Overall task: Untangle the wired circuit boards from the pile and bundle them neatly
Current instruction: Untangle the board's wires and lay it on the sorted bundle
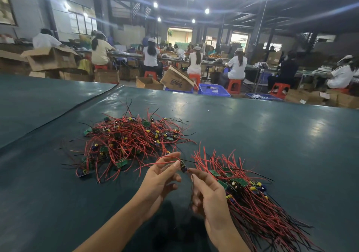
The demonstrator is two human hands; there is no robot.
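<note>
A tangled pile (128, 141) of small green circuit boards with red and black wires lies on the dark green table, left of centre. To its right lies an aligned bundle (250, 199) of the same boards, wires fanned out both ways. Between them, just above the table, my left hand (159, 181) pinches a single small board (183, 167) at its fingertips, its red wires trailing left towards the pile. My right hand (207, 193) pinches the black wire hanging from that board, right beside the bundle.
The dark green table cover (272, 135) stretches wide, with a seam (58, 115) running diagonally at the left. Beyond the far edge stand cardboard boxes (176, 80), blue crates (213, 90) and seated workers on red stools.
</note>
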